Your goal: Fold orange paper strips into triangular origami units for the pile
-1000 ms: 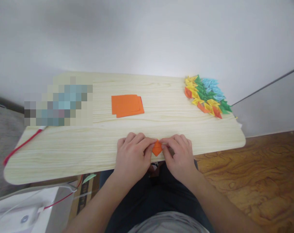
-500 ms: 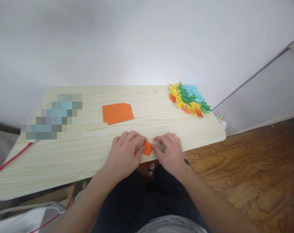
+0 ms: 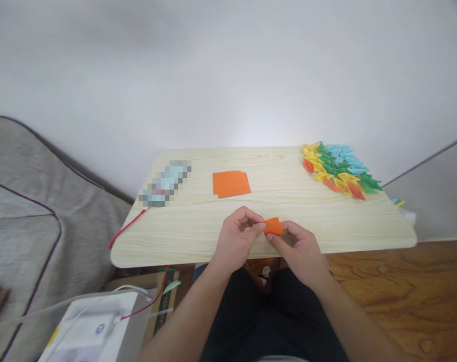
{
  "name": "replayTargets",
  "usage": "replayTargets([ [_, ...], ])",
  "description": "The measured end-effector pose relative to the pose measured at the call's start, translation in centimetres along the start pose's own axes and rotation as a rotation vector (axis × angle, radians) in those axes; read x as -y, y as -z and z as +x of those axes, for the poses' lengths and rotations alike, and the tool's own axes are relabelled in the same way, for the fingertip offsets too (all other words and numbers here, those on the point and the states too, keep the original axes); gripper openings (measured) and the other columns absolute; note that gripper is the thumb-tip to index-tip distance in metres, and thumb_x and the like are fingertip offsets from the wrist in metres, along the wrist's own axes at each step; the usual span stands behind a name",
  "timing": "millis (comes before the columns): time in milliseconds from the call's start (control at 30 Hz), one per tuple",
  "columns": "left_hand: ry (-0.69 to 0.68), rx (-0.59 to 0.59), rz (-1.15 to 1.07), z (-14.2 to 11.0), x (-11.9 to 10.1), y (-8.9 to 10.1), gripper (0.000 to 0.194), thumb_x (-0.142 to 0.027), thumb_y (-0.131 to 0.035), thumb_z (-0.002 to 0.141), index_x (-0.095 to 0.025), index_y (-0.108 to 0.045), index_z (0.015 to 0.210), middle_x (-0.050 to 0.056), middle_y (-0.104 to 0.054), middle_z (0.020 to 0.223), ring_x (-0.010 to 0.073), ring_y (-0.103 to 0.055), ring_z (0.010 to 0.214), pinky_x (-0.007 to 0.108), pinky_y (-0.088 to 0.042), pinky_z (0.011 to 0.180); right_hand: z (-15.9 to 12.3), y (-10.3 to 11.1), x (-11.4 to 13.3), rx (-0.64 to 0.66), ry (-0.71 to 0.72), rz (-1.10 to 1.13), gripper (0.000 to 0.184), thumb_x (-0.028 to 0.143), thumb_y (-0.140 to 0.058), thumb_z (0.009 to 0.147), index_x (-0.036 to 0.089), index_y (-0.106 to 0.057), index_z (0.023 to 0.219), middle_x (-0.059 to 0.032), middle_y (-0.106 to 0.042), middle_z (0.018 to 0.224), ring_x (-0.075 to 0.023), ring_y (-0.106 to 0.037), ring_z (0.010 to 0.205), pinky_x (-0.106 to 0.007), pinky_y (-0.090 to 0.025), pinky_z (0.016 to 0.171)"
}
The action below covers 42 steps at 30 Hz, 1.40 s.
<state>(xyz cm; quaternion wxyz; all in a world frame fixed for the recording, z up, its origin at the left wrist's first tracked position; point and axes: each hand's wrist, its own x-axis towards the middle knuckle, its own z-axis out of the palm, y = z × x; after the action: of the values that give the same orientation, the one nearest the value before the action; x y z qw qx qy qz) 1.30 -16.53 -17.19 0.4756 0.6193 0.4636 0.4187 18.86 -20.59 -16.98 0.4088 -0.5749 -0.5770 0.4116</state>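
Note:
A small folded piece of orange paper is held between both hands, just over the near edge of the table. My left hand pinches its left side between thumb and fingers. My right hand grips its lower right side, the thumb in front and the fingers behind. Beyond the hands, toward the left, lies a stack of flat orange paper sheets. At the far right sit rows of folded paper pieces in yellow, green, blue and orange.
A pixelated phone-like object with a red cable lies at the left of the pale wooden table. A white box stands below on the left, beside a grey sofa. A white wall rises behind the table.
The view has swung left, so everything on the table appears farther right. The folded orange paper has been lifted and turned, and now shows a wider flat face between the hands.

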Motion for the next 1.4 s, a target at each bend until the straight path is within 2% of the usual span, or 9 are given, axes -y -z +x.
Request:
replayTargets([
  [167,-0.002,-0.022,-0.085,-0.6,-0.2,0.7,0.009,-0.026,-0.072,0.089,-0.019,-0.069,0.095,0.005,-0.072,0.094,0.0186,-0.064,0.086,0.032,-0.051,0.080,0.3,-0.3,0.2,0.004,0.011,0.089,0.011,0.034,-0.071,0.094,0.023,-0.074,0.093,-0.0019,-0.075,0.091,-0.0242,-0.068,0.093,-0.038,-0.050,0.089],
  [433,0.030,0.017,-0.128,-0.9,-0.8,2.0,0.008,-0.028,-0.080,0.086,-0.020,-0.079,0.086,0.005,-0.071,0.085,0.0200,-0.061,0.083,0.034,-0.047,0.081,0.7,0.0,0.1,0.101,-0.020,0.232,0.011,0.033,-0.073,0.093,0.022,-0.075,0.095,-0.0026,-0.077,0.093,-0.0214,-0.066,0.088,-0.035,-0.050,0.083],
  [533,0.051,0.003,-0.200,-1.1,-0.7,1.9,0.013,-0.031,-0.078,0.088,-0.019,-0.077,0.083,0.004,-0.071,0.081,0.0186,-0.061,0.079,0.033,-0.048,0.078,0.7,-0.1,0.4,0.114,-0.043,0.286,0.014,0.035,-0.075,0.092,0.023,-0.078,0.098,-0.0034,-0.078,0.094,-0.0220,-0.068,0.089,-0.036,-0.051,0.084],
  [733,0.095,-0.064,-0.325,-1.4,0.1,0.9,0.021,-0.038,-0.078,0.087,-0.018,-0.073,0.083,0.002,-0.074,0.080,0.0164,-0.064,0.076,0.030,-0.052,0.075,0.8,-0.5,1.2,0.041,-0.067,0.337,0.018,0.038,-0.079,0.088,0.022,-0.077,0.080,-0.0022,-0.076,0.081,-0.0201,-0.067,0.080,-0.035,-0.053,0.079],
  [867,0.082,-0.117,-0.319,-1.4,0.9,0.2,0.025,-0.042,-0.075,0.090,-0.018,-0.071,0.088,0.003,-0.075,0.085,0.0168,-0.066,0.078,0.031,-0.054,0.076,1.0,-0.9,1.4,0.021,-0.068,0.381,0.017,0.039,-0.081,0.086,0.022,-0.077,0.086,-0.0028,-0.079,0.088,-0.0201,-0.069,0.083,-0.035,-0.055,0.082],
  [1033,0.003,-0.116,-0.135,-1.4,0.4,0.8,0.019,-0.038,-0.071,0.094,-0.019,-0.074,0.093,0.005,-0.074,0.092,0.0200,-0.065,0.087,0.036,-0.053,0.085,1.0,-0.4,1.2,0.005,0.012,0.247,0.013,0.035,-0.076,0.091,0.022,-0.074,0.088,-0.0027,-0.076,0.085,-0.0200,-0.068,0.080,-0.035,-0.055,0.078],
  [1200,-0.169,-0.110,0.238,-1.3,-0.5,1.9,0.026,-0.025,-0.074,0.090,-0.028,-0.077,0.116,0.006,-0.068,0.108,0.0247,-0.058,0.109,0.042,-0.045,0.103,1.2,0.7,-0.3,-0.081,0.425,-0.257,0.011,0.019,-0.064,0.097,0.023,-0.074,0.098,-0.0060,-0.075,0.095,-0.0225,-0.068,0.092,-0.039,-0.056,0.084],
  [1300,-0.275,-0.020,0.520,-1.6,-0.1,2.1,0.015,-0.022,-0.066,0.096,-0.027,-0.079,0.101,0.007,-0.071,0.105,0.0260,-0.059,0.106,0.045,-0.045,0.098,1.2,1.0,-1.7,-0.047,0.523,-0.377,0.018,0.015,-0.061,0.098,0.024,-0.075,0.104,-0.0082,-0.075,0.102,-0.0242,-0.067,0.097,-0.043,-0.057,0.088],
  [1400,-0.292,0.044,0.604,-2.2,0.5,2.0,0.016,-0.020,-0.064,0.096,-0.027,-0.079,0.095,0.006,-0.074,0.104,0.0268,-0.059,0.105,0.046,-0.044,0.094,0.8,1.0,-2.7,-0.014,0.516,-0.412,0.021,0.013,-0.060,0.098,0.024,-0.077,0.106,-0.0085,-0.076,0.103,-0.0261,-0.066,0.098,-0.046,-0.056,0.089],
])
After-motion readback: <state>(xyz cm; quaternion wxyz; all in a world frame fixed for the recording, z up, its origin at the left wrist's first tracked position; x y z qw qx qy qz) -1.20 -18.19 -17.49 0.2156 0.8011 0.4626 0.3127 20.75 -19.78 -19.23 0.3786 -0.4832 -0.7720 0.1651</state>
